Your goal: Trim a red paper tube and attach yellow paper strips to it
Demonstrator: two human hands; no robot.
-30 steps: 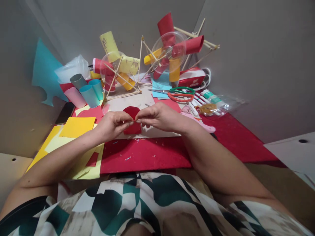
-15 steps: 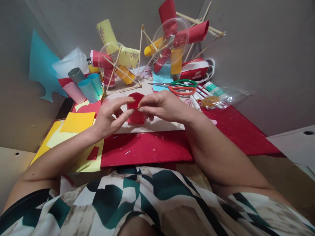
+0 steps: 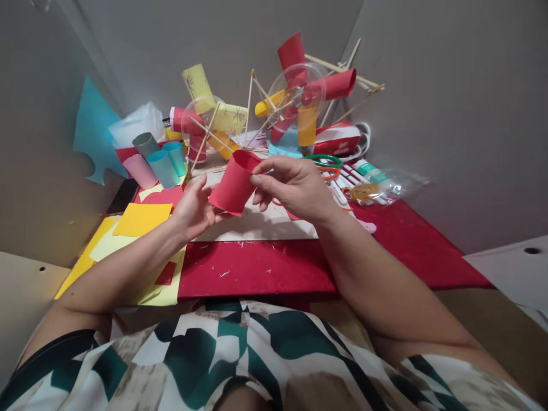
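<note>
A red paper tube (image 3: 233,185) is tilted above the white board (image 3: 274,228), its upper end showing as an opening. My right hand (image 3: 295,185) pinches the tube's upper right rim between thumb and fingers. Low on the tube's left side, my left hand (image 3: 194,211) supports its bottom edge with the fingers, and the thumb stands apart from it. Just behind my right hand lie scissors with green and orange handles (image 3: 327,161), their blades hidden by the hand.
Behind stand two stick frames carrying plastic discs with paper tubes, one left (image 3: 201,117) and one right (image 3: 299,85). Blue, grey and pink tubes (image 3: 162,168) stand at left above yellow paper sheets (image 3: 143,220). Markers (image 3: 342,191) and a plastic bag (image 3: 394,185) lie right on the red cloth (image 3: 257,268).
The red tube has been lifted off the board and tilted. My left hand has moved from the tube's upper rim to its lower edge; my right hand still pinches the rim.
</note>
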